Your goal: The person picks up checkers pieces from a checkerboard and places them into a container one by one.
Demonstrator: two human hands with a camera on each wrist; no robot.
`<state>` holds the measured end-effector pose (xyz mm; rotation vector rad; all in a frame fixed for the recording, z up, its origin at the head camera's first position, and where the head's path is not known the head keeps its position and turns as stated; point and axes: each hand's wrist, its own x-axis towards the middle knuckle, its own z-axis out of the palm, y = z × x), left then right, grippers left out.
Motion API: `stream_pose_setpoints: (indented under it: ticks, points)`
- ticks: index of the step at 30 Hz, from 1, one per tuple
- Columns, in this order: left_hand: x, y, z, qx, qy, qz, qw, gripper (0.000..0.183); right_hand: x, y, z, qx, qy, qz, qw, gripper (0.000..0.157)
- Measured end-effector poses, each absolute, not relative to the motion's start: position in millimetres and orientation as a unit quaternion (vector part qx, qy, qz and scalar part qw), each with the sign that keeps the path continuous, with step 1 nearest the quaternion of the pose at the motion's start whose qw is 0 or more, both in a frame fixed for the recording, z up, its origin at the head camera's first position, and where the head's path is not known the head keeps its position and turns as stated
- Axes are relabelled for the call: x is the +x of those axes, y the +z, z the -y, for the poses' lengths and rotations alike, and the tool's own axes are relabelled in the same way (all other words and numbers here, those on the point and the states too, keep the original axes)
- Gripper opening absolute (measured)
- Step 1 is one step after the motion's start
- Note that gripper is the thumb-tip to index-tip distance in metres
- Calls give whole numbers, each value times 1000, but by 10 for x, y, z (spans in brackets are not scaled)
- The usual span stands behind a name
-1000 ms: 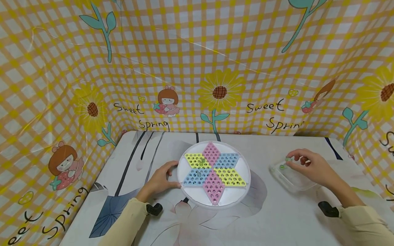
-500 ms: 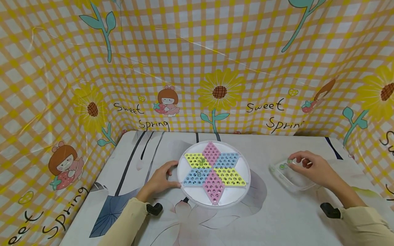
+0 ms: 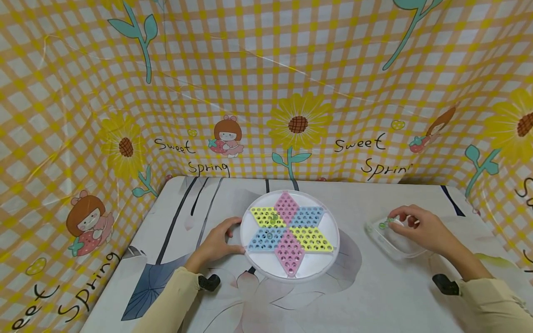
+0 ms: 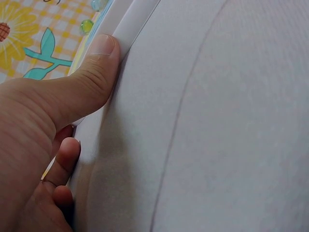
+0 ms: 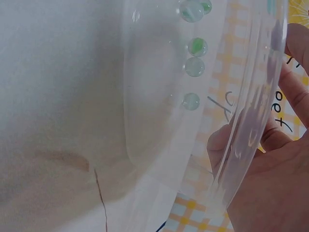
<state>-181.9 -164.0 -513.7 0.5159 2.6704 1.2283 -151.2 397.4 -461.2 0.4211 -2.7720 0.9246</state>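
Left hand (image 3: 216, 243): holds the left edge of the round white plastic star board (image 3: 314, 264).
Right hand (image 3: 421, 228): pinches a little round see-through green marble (image 3: 390, 220) over the clear plastic box (image 3: 401, 255).
Board: on the white table (image 3: 354, 305).
Box: right of the board.

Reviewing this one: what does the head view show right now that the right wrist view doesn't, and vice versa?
Only the head view: the left hand touching the rim of the round game board, with its pink, blue and yellow star.

Only the right wrist view: five marbles seen close and told apart; the head view makes out just a couple of green ones there.

Both: the right hand, the clear container and the checked cloth.
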Motion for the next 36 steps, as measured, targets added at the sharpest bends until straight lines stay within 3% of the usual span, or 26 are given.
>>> stream_pose_setpoints:
  ticks: [11,20,36]
  points:
    - [-1828,-5144,1645,176,407,-893,77,87,-1507,-4598,-3977,133,304,940,83,22]
    - [-1814,-5123,1643,175,411,-891,79,87,-1542,-4588,-3981,122,308,941,68,62]
    - [-1816,-5118,1640,172,413,-890,81,87,-1551,-4510,-3932,130,298,943,74,57]
